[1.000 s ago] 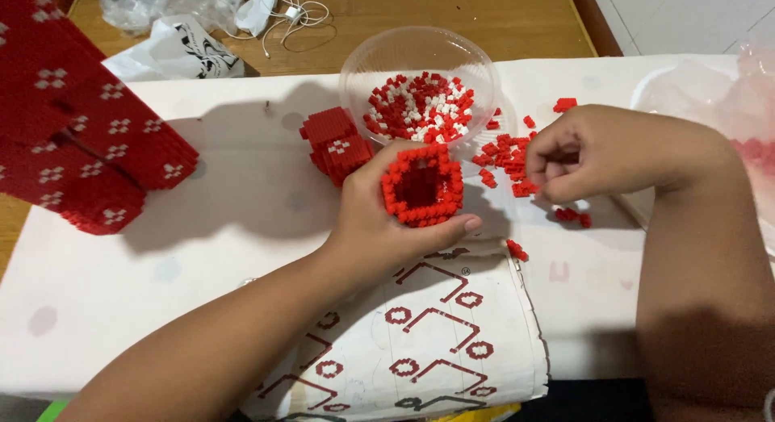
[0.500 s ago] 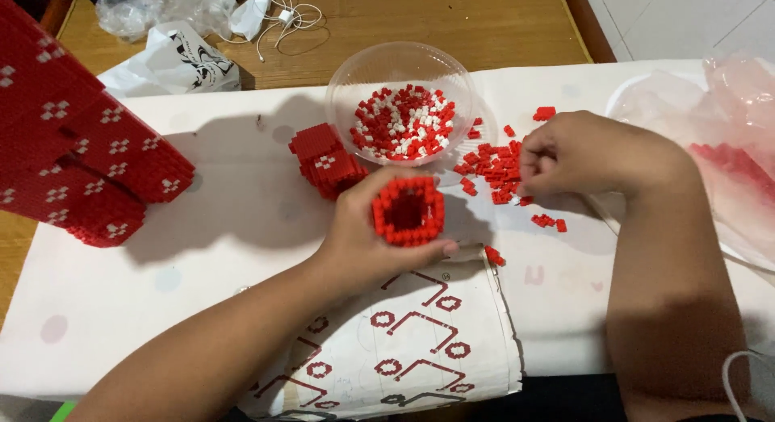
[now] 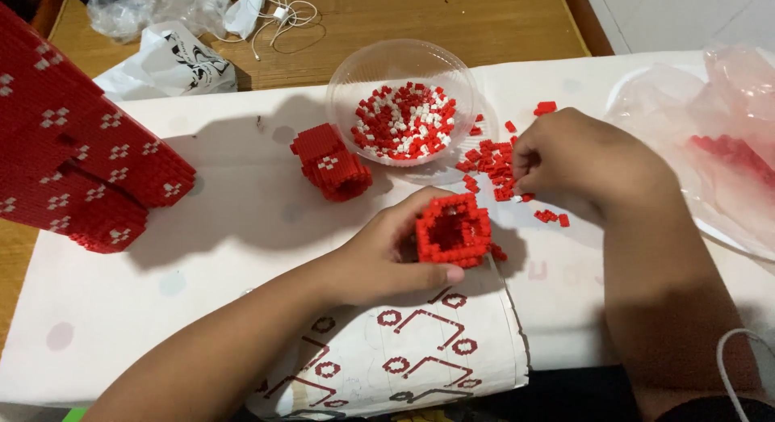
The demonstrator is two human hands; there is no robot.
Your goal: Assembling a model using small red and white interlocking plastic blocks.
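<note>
My left hand [image 3: 386, 259] grips a hollow square ring built of small red bricks [image 3: 453, 231], holding it just above the white table cover. My right hand [image 3: 583, 160] rests to the right of it, fingertips down on a scatter of loose red bricks [image 3: 488, 160]. A clear plastic bowl [image 3: 349, 81] behind them holds several red and white bricks. A short red brick tube with a white pattern [image 3: 332, 162] lies on its side left of the bowl.
A large red brick build with white marks [image 3: 77, 156] fills the left. A printed pattern sheet [image 3: 404, 357] lies at the front edge. A clear plastic bag with red pieces [image 3: 718, 139] sits at the right. Crumpled bags and a white cable lie on the wooden floor behind.
My left hand has tilted the red ring and brought it a little lower and nearer. My right hand stayed over the loose bricks. The view shifted slightly.
</note>
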